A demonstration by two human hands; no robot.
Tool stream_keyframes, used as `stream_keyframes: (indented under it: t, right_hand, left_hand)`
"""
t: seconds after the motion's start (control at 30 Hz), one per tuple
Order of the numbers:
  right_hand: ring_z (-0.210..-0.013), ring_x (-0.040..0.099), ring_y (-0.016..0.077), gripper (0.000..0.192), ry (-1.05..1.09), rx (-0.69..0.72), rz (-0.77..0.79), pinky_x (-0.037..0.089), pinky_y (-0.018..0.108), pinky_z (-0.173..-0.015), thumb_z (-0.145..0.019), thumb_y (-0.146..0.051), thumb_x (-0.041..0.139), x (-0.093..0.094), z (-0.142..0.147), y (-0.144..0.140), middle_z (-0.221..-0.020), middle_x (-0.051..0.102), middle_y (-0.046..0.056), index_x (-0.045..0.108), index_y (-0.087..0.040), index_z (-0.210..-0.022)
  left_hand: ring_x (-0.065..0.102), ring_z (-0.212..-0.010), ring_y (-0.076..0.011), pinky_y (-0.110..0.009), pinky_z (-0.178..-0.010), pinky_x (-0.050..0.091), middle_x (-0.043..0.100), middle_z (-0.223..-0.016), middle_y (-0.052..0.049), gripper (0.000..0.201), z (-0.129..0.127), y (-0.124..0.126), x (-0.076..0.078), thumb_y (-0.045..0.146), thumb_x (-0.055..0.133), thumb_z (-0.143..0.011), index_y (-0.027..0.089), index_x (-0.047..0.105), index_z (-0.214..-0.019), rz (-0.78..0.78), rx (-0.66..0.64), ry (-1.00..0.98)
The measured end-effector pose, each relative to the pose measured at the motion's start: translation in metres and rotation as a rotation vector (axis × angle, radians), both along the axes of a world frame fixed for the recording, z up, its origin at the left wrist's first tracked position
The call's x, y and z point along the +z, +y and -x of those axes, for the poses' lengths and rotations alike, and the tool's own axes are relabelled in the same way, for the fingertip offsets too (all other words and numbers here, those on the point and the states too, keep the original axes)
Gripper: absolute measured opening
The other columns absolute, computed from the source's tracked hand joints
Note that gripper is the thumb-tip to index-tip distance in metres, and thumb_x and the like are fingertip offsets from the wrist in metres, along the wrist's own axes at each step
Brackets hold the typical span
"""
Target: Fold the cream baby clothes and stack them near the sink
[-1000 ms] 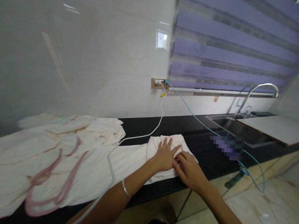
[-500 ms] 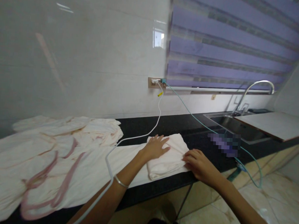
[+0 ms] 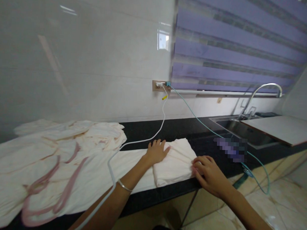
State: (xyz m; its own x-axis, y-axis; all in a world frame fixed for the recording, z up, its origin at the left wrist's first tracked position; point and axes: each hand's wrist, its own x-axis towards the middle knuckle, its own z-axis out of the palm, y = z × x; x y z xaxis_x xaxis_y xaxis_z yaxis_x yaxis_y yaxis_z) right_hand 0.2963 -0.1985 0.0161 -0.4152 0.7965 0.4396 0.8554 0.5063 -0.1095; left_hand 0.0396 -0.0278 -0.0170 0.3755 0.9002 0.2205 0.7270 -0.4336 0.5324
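A cream garment with pink trim (image 3: 96,176) lies spread along the black counter, its right end doubled over into a thick folded part (image 3: 178,164). My left hand (image 3: 156,152) rests flat, fingers apart, along the left side of that fold. At the opposite side, my right hand (image 3: 207,172) has its fingers curled on the edge of the folded fabric; its fingertips are partly hidden. More bunched cream cloth (image 3: 92,133) lies toward the wall at the left.
A white cable (image 3: 140,140) runs from the wall socket (image 3: 157,85) across the garment and over my left forearm. A teal cable (image 3: 194,113) trails right past a blurred purple object (image 3: 229,149). Beyond are a sink (image 3: 251,131), faucet (image 3: 264,84) and white board (image 3: 281,128).
My left hand has slid slightly left, from on top of the fold to its side. The folded part and my right hand have shifted a little to the right.
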Motion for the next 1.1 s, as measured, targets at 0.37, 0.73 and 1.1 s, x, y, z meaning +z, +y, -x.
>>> stream_keyframes:
  t: [0.37, 0.73, 1.1]
  right_hand:
    - [-0.113, 0.061, 0.0212, 0.029, 0.420, -0.015, 0.001, 0.050, 0.034, -0.099, -0.093, -0.009, 0.044, -0.007, 0.134, 0.045, -0.121, 0.062, 0.012, 0.061, -0.019, -0.114]
    - [-0.148, 0.036, 0.0323, 0.057, -0.029, -0.224, 0.128, 0.021, 0.053, -0.122, -0.102, -0.047, 0.042, -0.036, 0.095, 0.058, -0.156, 0.049, 0.015, 0.052, -0.017, -0.150]
    - [-0.147, 0.037, 0.0315, 0.057, -0.079, -0.223, 0.109, 0.026, 0.055, -0.119, -0.103, -0.047, 0.039, -0.043, -0.007, 0.072, -0.155, 0.050, 0.016, 0.052, -0.017, -0.150]
  left_hand:
    - [0.033, -0.150, -0.0333, -0.064, -0.115, 0.032, 0.039, -0.162, -0.016, 0.053, 0.001, 0.002, 0.008, 0.042, 0.025, -0.107, 0.021, 0.043, -0.152, -0.075, -0.027, 0.384]
    - [0.030, -0.154, -0.0311, -0.050, -0.124, 0.027, 0.038, -0.162, -0.021, 0.054, -0.008, -0.003, 0.024, 0.035, 0.029, -0.106, 0.008, 0.044, -0.151, -0.266, 0.027, 0.184]
    - [0.026, -0.154, -0.0404, -0.062, -0.121, 0.026, 0.029, -0.168, -0.014, 0.067, -0.024, -0.035, 0.002, 0.055, 0.030, -0.104, 0.020, 0.033, -0.161, -0.118, -0.282, 0.362]
